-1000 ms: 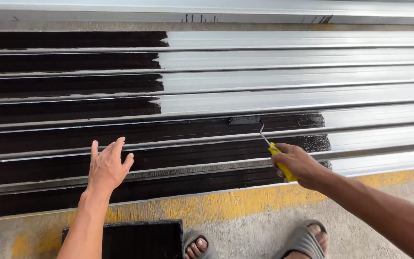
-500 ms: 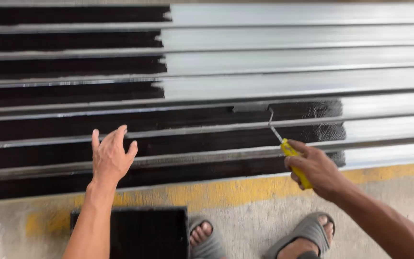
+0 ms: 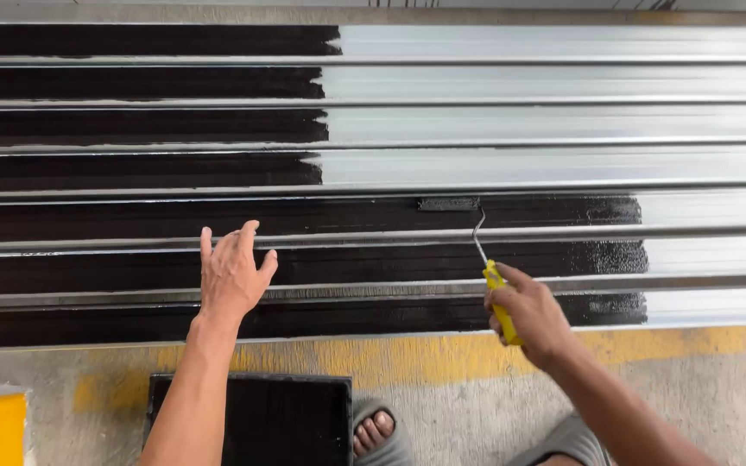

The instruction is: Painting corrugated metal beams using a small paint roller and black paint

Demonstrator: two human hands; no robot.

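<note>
Head view: the right hand (image 3: 535, 318) stays closed on the yellow-handled mini paint roller (image 3: 448, 204), which has slid leftward since a moment ago, back over fresh black paint. The left hand (image 3: 233, 276), fingers spread and empty, still rests over the ribbed metal panels (image 3: 554, 125).

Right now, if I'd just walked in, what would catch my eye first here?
The ribbed metal sheet fills the view, black paint covering its left and lower strips, bare silver at right. The right hand holds a yellow-handled mini roller on a black strip, while the left hand spreads flat on the sheet. A black paint tray sits below.
</note>
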